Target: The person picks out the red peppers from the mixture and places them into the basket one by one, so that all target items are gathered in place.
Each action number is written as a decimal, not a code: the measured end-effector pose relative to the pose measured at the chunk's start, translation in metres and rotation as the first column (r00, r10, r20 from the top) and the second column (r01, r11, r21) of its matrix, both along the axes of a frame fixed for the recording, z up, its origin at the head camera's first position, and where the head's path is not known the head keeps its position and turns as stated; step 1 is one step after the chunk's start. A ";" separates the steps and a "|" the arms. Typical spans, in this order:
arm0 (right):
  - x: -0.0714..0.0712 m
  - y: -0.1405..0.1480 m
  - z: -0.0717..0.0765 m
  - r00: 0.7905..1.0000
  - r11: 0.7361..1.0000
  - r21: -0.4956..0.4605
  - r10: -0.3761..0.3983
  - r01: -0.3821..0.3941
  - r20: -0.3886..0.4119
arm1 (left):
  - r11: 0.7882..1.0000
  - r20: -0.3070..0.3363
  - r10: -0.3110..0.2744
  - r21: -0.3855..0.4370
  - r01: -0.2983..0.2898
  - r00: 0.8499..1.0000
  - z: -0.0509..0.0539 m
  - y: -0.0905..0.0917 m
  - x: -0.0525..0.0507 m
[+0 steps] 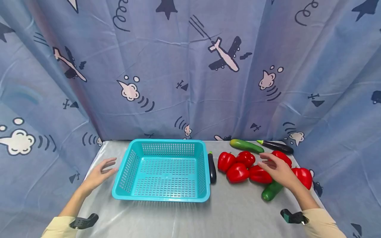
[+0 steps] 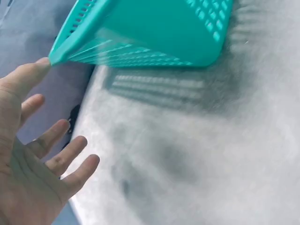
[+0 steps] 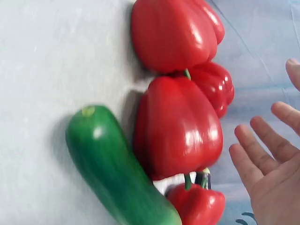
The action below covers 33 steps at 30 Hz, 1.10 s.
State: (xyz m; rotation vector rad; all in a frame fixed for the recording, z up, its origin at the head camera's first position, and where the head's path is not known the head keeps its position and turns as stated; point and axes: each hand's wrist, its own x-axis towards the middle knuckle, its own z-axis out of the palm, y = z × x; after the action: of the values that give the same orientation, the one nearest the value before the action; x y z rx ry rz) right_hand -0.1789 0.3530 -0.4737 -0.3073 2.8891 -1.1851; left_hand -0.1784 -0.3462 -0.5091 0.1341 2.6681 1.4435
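Observation:
My left hand (image 1: 99, 173) hovers by the left rim of a turquoise plastic basket (image 1: 160, 199), fingers spread and loosely bent. In the left wrist view the thumb tip overlaps the basket's corner; whether it touches, I cannot tell. Nothing lies inside the basket. Over the vegetables on the right, my right hand (image 1: 278, 172) holds nothing, its fingers relaxed and apart. Beneath and around it are several red bell peppers (image 1: 237, 173) and a green cucumber (image 1: 271, 191), partly hidden by that hand. The right wrist view shows the cucumber (image 3: 110, 159) leaning beside a large pepper (image 3: 180, 129).
A dark eggplant (image 1: 212, 168) lies along the basket's right side. At the back right are a yellow-tipped cucumber (image 1: 246, 145) and another eggplant (image 1: 276, 146). A patterned blue curtain (image 1: 166, 82) encloses the grey-covered table (image 1: 232, 211).

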 end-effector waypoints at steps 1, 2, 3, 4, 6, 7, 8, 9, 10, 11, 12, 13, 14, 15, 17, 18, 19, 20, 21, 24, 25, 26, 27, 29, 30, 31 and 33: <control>0.000 -0.002 0.000 1.000 1.000 -0.021 0.000 0.000 0.004 | 1.000 0.008 0.000 0.024 0.000 1.000 -0.002 0.002 0.001; 0.000 -0.004 -0.001 1.000 0.999 -0.038 0.003 -0.003 0.006 | 0.999 0.014 -0.002 0.042 0.001 1.000 -0.004 0.005 0.001; -0.001 -0.007 -0.002 1.000 0.998 -0.056 0.007 -0.007 0.008 | 0.998 0.019 -0.006 0.061 0.005 1.000 -0.005 0.007 0.001; -0.001 -0.009 -0.003 1.000 0.997 -0.075 0.011 -0.010 0.012 | 0.997 0.019 -0.011 0.080 0.009 1.000 -0.007 0.009 0.001; -0.002 -0.013 -0.006 1.000 0.994 -0.106 0.020 -0.018 0.020 | 0.993 0.003 -0.020 0.113 0.020 1.000 -0.009 0.013 -0.001; -0.003 -0.015 -0.008 1.000 0.993 -0.119 0.022 -0.019 0.022 | 0.992 -0.008 -0.025 0.123 0.026 1.000 -0.010 0.016 -0.001; -0.003 -0.016 -0.010 0.999 0.991 -0.134 0.026 -0.023 0.021 | 0.990 -0.019 -0.029 0.134 0.031 0.999 -0.011 0.018 -0.002; -0.003 -0.018 -0.013 0.999 0.989 -0.148 0.029 -0.026 0.018 | 0.989 -0.032 -0.032 0.141 0.037 0.999 -0.011 0.020 -0.003; -0.003 -0.019 -0.015 0.999 0.986 -0.166 0.033 -0.030 0.016 | 0.989 -0.048 -0.036 0.143 0.042 0.998 -0.012 0.022 -0.004; -0.003 -0.020 -0.018 0.999 0.982 -0.184 0.039 -0.036 0.012 | 0.988 -0.061 -0.040 0.147 0.048 0.997 -0.013 0.025 -0.005; -0.003 -0.021 -0.020 0.999 0.979 -0.199 0.045 -0.042 0.009 | 0.988 -0.066 -0.040 0.148 0.049 0.997 -0.013 0.026 -0.006; -0.003 -0.022 -0.022 0.999 0.976 -0.212 0.050 -0.047 0.008 | 0.987 -0.070 -0.041 0.149 0.051 0.997 -0.014 0.028 -0.007; -0.003 -0.024 -0.023 0.998 0.974 -0.221 0.055 -0.052 0.007 | 0.988 -0.077 -0.039 0.144 0.050 0.996 -0.015 0.030 -0.008; -0.002 -0.025 -0.024 0.998 0.972 -0.229 0.058 -0.055 0.009 | 0.990 -0.089 -0.036 0.134 0.048 0.995 -0.016 0.031 -0.010; -0.001 -0.026 -0.025 0.998 0.970 -0.237 0.060 -0.055 0.015 | 0.992 -0.104 -0.029 0.121 0.041 0.994 -0.016 0.034 -0.012; -0.001 -0.028 -0.025 0.998 0.970 -0.237 0.057 -0.052 0.016 | 0.993 -0.115 -0.023 0.112 0.037 0.993 -0.017 0.035 -0.014; -0.001 -0.029 -0.026 0.998 0.970 -0.236 0.055 -0.050 0.013 | 0.994 -0.129 -0.019 0.106 0.033 0.991 -0.016 0.036 -0.015; 0.000 -0.030 -0.026 0.999 0.971 -0.235 0.052 -0.048 0.011 | 0.995 -0.147 -0.015 0.098 0.030 0.989 -0.016 0.037 -0.016; 0.000 -0.031 -0.027 0.999 0.971 -0.235 0.054 -0.051 0.007 | 0.995 -0.162 -0.014 0.098 0.030 0.987 -0.016 0.038 -0.017; 0.000 -0.035 -0.029 0.999 0.971 -0.232 0.052 -0.051 0.000 | 0.993 -0.204 -0.015 0.109 0.038 0.979 -0.014 0.040 -0.020; 0.000 -0.036 -0.031 0.999 0.972 -0.230 0.053 -0.051 0.000 | 0.992 -0.215 -0.016 0.118 0.042 0.976 -0.014 0.041 -0.020; 0.000 -0.037 -0.032 0.999 0.972 -0.229 0.054 -0.052 0.003 | 0.991 -0.227 -0.017 0.123 0.046 0.974 -0.014 0.042 -0.021; 0.000 -0.038 -0.033 0.998 0.973 -0.225 0.056 -0.054 0.003 | 0.991 -0.236 -0.020 0.122 0.050 0.972 -0.013 0.043 -0.021; 0.000 -0.040 -0.035 0.998 0.974 -0.220 0.057 -0.054 0.004 | 0.992 -0.251 -0.025 0.114 0.055 0.968 -0.013 0.044 -0.021; 0.000 -0.040 -0.036 0.998 0.974 -0.219 0.056 -0.054 0.003 | 0.993 -0.252 -0.026 0.107 0.054 0.967 -0.013 0.045 -0.021; 0.000 -0.041 -0.037 0.998 0.975 -0.218 0.056 -0.054 0.001 | 0.993 -0.253 -0.028 0.101 0.055 0.967 -0.013 0.045 -0.021; 0.000 -0.042 -0.040 0.998 0.976 -0.211 0.059 -0.058 -0.001 | 0.995 -0.251 -0.031 0.086 0.054 0.968 -0.013 0.046 -0.021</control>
State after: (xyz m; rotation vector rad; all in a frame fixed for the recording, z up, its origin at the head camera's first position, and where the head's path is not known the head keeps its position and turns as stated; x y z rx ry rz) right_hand -0.1791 0.3109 -0.5132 -0.3875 2.7314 -1.4821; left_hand -0.1990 -0.3003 -0.5225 0.4037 2.7692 1.6361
